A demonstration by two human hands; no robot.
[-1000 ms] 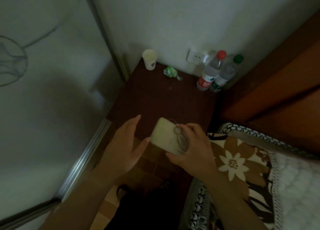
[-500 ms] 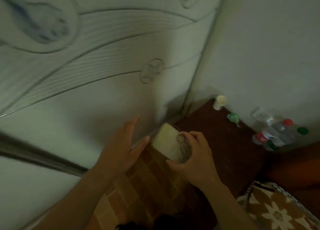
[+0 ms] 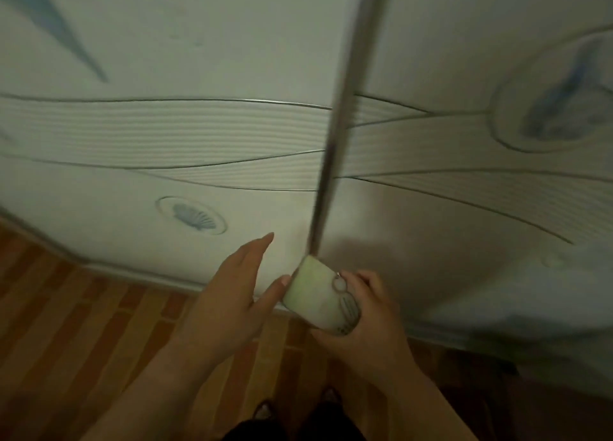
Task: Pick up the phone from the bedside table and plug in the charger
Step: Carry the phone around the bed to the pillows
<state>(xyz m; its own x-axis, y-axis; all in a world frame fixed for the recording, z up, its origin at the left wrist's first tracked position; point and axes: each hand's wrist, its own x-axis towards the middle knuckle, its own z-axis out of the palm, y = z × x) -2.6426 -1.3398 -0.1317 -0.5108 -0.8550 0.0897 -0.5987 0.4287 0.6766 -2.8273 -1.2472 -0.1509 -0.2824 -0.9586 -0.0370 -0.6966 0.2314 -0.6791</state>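
The phone shows its pale back, with a ring holder and a dark printed pattern near its lower end. My right hand grips it from the right side, fingers wrapped over the back. My left hand is spread beside the phone, fingers apart, its thumb tip touching the phone's left edge. Both hands are held in front of a white sliding wardrobe door. The bedside table, the wall socket and the charger are out of view.
White wardrobe doors with wavy ribbed bands and shell motifs fill the upper view, split by a metal frame strip. A brown wood-pattern floor lies below. Dark footwear shows at the bottom edge.
The view has swung left, away from the bedside table, bottles and bed, onto the wardrobe doors. Both hands keep about the same pose, the phone still in my right hand.
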